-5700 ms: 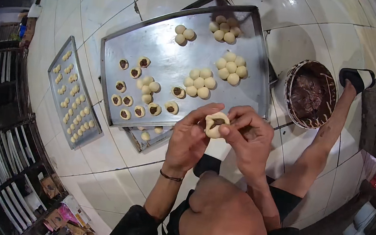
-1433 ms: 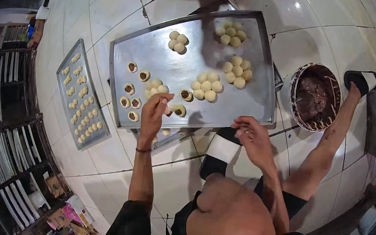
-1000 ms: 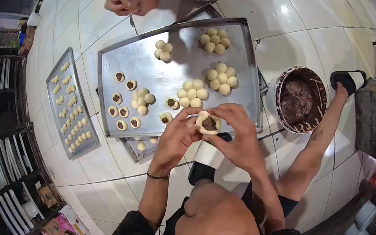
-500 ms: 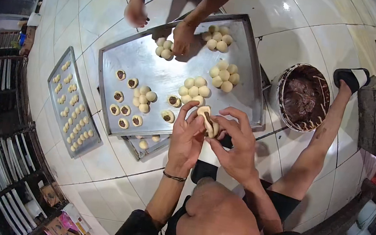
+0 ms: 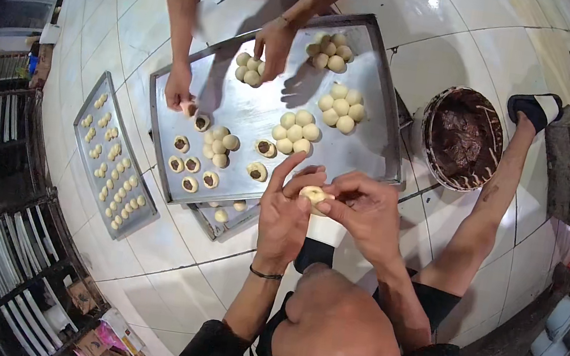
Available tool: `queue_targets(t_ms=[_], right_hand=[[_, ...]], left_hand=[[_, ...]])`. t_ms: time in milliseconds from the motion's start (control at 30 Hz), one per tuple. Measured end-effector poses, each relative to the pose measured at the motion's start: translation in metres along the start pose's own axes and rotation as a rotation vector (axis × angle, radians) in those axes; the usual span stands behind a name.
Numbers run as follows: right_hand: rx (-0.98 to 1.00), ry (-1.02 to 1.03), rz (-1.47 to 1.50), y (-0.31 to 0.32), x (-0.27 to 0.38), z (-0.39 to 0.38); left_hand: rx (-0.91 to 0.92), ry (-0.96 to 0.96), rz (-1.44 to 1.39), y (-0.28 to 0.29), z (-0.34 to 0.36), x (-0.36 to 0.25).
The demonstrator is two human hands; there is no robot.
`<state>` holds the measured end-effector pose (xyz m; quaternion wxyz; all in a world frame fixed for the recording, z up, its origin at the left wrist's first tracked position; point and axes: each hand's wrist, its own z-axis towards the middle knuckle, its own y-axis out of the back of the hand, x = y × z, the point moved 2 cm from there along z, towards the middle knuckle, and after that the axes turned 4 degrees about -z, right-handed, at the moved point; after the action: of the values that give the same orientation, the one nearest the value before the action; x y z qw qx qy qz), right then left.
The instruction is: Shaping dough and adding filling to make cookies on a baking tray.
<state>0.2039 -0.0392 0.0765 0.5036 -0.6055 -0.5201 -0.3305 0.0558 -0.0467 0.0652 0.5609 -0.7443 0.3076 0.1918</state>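
Note:
Between my hands, over the near edge of the big metal tray (image 5: 279, 190), is a small pale dough piece (image 5: 313, 194) with its edges gathered round a small dimple. My right hand (image 5: 369, 215) pinches its rim with thumb and fingers. My left hand (image 5: 285, 216) supports its other side, thumb and fingertips against the dough. On the tray sit clusters of smooth dough balls (image 5: 294, 133) and several opened dough pieces (image 5: 257, 171) with dark brown filling. Across the tray, a co-worker's hand (image 5: 179, 90) holds a dough piece, and the other (image 5: 274, 47) reaches by a ball cluster.
A bucket (image 5: 426, 150) of thick brown filling stands right of the tray, near my outstretched leg (image 5: 483, 228). Another tray (image 5: 214, 225) lies partly under the big one. To the left, a narrow tray (image 5: 113, 154) holds small dough balls on the tiled floor.
The dough in my hands went from folded with brown filling showing to gathered closed on top. The co-worker's hand on the left came down to the tray's left edge, at a filled dough piece.

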Motion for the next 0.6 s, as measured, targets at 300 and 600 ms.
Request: queue_targets(t_ms=[300,600], right_hand=[[-0.034,0.382,-0.364,-0.003,0.021,-0.006],[0.071,0.176,-0.179,-0.013,0.025,-0.008]], left_hand=[[0.079,-0.019,0.254,-0.009,0.000,-0.004],[0.147,-0.062,-0.005,-0.019,-0.008,-0.020]])
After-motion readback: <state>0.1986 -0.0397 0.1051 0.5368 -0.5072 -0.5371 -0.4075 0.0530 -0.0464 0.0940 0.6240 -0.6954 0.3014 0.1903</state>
